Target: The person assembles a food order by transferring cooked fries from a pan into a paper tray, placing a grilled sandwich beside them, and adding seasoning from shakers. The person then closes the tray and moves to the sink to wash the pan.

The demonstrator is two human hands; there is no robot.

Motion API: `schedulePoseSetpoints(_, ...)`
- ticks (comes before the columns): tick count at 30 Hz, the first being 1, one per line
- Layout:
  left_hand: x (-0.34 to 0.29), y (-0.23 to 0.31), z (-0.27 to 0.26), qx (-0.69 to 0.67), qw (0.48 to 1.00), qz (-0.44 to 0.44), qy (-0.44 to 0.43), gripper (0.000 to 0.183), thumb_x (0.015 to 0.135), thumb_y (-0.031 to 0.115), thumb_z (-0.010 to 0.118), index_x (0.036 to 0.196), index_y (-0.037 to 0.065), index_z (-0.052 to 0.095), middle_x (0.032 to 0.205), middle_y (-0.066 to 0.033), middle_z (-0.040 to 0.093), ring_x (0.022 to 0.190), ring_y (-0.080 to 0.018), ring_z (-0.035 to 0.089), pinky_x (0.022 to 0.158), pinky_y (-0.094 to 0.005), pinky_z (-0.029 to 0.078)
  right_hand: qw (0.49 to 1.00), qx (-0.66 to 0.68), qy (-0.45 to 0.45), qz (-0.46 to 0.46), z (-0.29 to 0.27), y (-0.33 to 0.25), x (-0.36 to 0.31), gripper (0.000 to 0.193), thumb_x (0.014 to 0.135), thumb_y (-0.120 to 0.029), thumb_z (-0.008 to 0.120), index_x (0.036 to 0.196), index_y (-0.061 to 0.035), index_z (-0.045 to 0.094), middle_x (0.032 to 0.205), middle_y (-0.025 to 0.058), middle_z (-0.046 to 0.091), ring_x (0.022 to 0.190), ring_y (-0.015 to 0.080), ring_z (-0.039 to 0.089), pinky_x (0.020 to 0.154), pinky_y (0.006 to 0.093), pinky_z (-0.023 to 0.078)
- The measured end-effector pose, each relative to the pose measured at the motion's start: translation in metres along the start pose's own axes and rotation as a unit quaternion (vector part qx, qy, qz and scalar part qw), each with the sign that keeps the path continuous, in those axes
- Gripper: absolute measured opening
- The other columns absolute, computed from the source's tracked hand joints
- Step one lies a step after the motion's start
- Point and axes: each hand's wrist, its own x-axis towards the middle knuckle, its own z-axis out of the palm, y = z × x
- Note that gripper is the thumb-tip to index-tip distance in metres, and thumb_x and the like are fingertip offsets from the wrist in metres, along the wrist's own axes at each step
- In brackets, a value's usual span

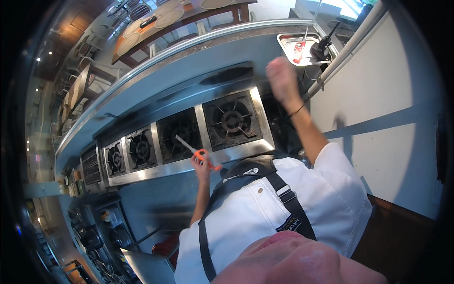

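My left hand point(202, 166) is closed around the orange handle of a tool with a slim, pale metal shaft point(185, 143). The shaft points away from me over a black gas burner point(178, 127) near the middle of the stove. Whether this is a lighter or scissors is unclear. My right hand point(282, 81) is stretched out past the stove's right end, just short of a metal tray point(283, 46). Motion smears its fingers, so their shape and anything in them cannot be made out. A red item point(299, 51) lies in that tray.
The steel stove point(165, 168) spans my front with several burners. A counter ledge point(198, 40) runs behind it. Black devices point(322, 47) with cables sit beside the tray, near a white wall point(383, 94). Pans point(90, 236) occupy shelving at lower left; wooden tables point(189, 21) stand beyond.
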Motion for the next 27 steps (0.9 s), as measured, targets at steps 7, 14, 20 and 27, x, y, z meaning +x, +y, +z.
schedulePoseSetpoints(7, -0.005, 0.107, 0.127, 0.057, 0.934, 0.243, -0.255, 0.041, 0.112, 0.032, 0.047, 0.137, 0.0, 0.058, 0.139, -0.0114, 0.048, 0.116, -0.0177, 0.057, 0.101, -0.0305, 0.046, 0.848, 0.24, -0.425, 0.206, 0.092, -0.045, -0.149, 0.073, 0.098, -0.026, 0.073, 0.153, -0.0087, 0.029, 0.124, 0.0149, 0.062, 0.111, 0.022, 0.066, 0.093, 0.0359, 0.055)
schedulePoseSetpoints(14, -0.013, 0.11, 0.114, 0.03, 0.935, 0.22, -0.277, 0.041, 0.108, 0.019, 0.057, 0.146, 0.004, 0.053, 0.15, -0.0133, 0.044, 0.114, -0.0167, 0.06, 0.096, -0.0303, 0.052, 0.955, 0.212, 0.014, 0.208, -0.003, 0.02, 0.018, 0.04, 0.092, -0.006, 0.068, 0.122, 0.0012, 0.041, 0.086, 0.0102, 0.062, 0.058, 0.0179, 0.064, 0.055, 0.0318, 0.056)
schedulePoseSetpoints(20, -0.013, 0.031, 0.029, 0.136, 0.964, 0.069, -0.218, 0.047, 0.106, 0.022, 0.061, 0.147, 0.004, 0.048, 0.142, -0.0098, 0.055, 0.112, -0.0179, 0.064, 0.091, -0.0344, 0.055, 0.879, -0.389, 0.254, 0.106, -0.045, 0.084, 0.132, 0.077, 0.087, -0.021, 0.072, 0.148, 0.0055, 0.034, 0.125, 0.0303, 0.059, 0.121, 0.0411, 0.06, 0.103, 0.0515, 0.05)
schedulePoseSetpoints(27, -0.028, -0.011, -0.084, 0.039, 0.995, 0.022, -0.092, 0.047, 0.104, 0.02, 0.062, 0.145, 0.002, 0.048, 0.14, -0.0119, 0.055, 0.105, -0.0186, 0.065, 0.084, -0.0322, 0.056, 0.788, -0.564, 0.108, 0.222, -0.028, 0.083, 0.119, 0.05, 0.092, -0.043, 0.062, 0.129, -0.0099, 0.069, 0.136, 0.0129, 0.066, 0.14, 0.0401, 0.047, 0.114, 0.0614, 0.033)
